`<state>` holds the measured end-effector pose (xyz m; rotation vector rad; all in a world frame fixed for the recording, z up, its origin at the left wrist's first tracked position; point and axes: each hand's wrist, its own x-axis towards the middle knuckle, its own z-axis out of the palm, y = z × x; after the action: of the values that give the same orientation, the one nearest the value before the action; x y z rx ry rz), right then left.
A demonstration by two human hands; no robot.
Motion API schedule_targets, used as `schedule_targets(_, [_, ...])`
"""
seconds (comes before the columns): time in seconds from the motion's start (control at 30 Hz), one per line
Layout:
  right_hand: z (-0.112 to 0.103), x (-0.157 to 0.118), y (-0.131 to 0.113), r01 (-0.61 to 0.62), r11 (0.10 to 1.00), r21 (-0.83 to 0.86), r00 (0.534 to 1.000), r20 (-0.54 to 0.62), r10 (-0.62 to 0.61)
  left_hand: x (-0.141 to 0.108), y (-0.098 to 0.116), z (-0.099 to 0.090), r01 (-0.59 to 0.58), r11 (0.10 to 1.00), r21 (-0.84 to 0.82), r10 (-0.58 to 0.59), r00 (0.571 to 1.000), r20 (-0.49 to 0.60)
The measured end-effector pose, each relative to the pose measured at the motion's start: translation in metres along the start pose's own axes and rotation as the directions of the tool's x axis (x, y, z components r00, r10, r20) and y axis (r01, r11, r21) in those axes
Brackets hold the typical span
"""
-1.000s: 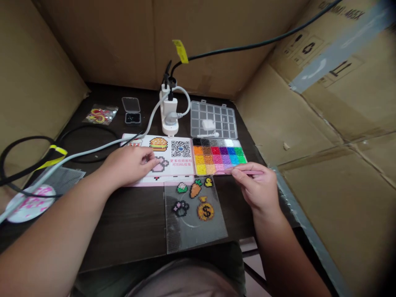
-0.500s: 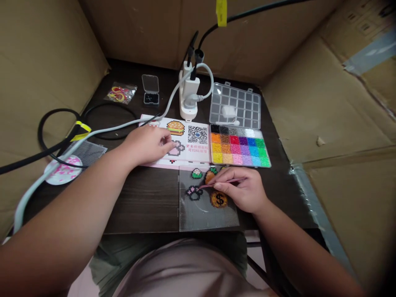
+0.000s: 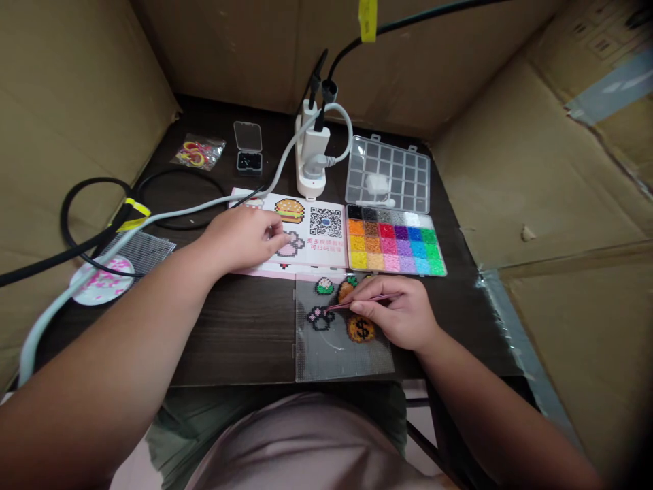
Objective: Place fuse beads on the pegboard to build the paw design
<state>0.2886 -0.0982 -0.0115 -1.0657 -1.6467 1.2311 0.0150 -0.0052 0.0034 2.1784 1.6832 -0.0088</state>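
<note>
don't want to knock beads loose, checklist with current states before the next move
1. Slim pink tweezers held in right grip: ok.
2. Tweezer tips at black-and-pink paw-shaped bead piece: ok.
3. Bead between those tips: cannot tell, too small.
4. Flat white printed paper sheet under left grip: ok.
5. Full view of orange carrot-shaped bead piece: not ok, right grip partly covers it.
6. Clear rectangular plastic bead box uncovered: ok.

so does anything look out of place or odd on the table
Mainly the pale cable: it crosses over the round white-and-pink item and a corner of the pattern sheet, which looks awkward. No clear spill shows.
</note>
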Motion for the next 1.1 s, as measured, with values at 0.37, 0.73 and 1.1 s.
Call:
schedule_targets(0.37, [0.0003,-0.0005,0.0016,-0.029,1.000,0.006,1.000,-0.008,0.029,0.0000,-0.0007,-0.0003,0.001,1.000,0.007,-0.001,1.000,0.004])
schedule_targets(0.73, [-0.0003,0.0003,0.0007,-0.030,1.000,-0.006,0.998,-0.049,0.029,-0.0002,-0.0007,0.0000,0.006,1.000,0.008,-0.006,1.000,0.006])
schedule_targets(1.1, [0.0008,-0.0001,0.0020,-0.046,0.999,-0.006,0.998,-0.048,0.046,0.0002,-0.0012,0.0010,-0.009,1.000,0.019,0.009,1.000,-0.004])
